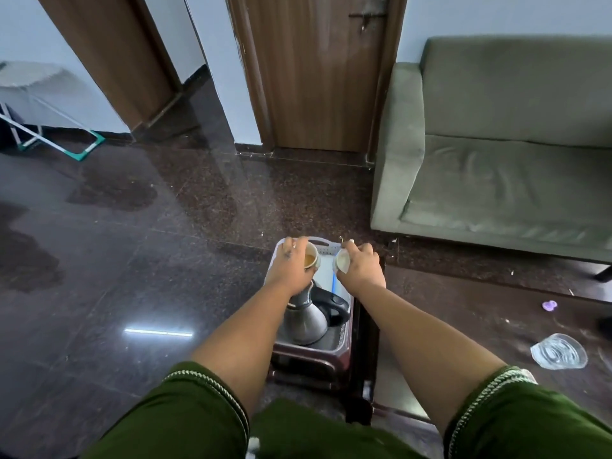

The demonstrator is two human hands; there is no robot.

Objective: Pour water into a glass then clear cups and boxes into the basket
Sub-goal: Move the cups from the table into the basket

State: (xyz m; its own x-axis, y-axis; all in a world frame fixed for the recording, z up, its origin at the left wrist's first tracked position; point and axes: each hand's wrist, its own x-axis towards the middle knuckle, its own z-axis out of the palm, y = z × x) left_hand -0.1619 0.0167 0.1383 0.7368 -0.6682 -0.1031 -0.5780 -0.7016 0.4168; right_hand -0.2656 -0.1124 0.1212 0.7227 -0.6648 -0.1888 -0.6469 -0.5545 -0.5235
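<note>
My left hand grips a paper cup tipped on its side, with brownish residue showing inside. In my right hand is a second, white paper cup, also tilted with its mouth toward the left. Both hands hover over a white plastic basket, whose perforated far rim and handle show between them. Nearer to me a steel kettle with a black handle stands on a dark tray-like stand. A blue stripe shows inside the basket.
A green sofa fills the right. A clear glass dish and a small purple object lie on the floor at right. A wooden door stands ahead, a folding rack at far left. Wet patches mark the dark floor.
</note>
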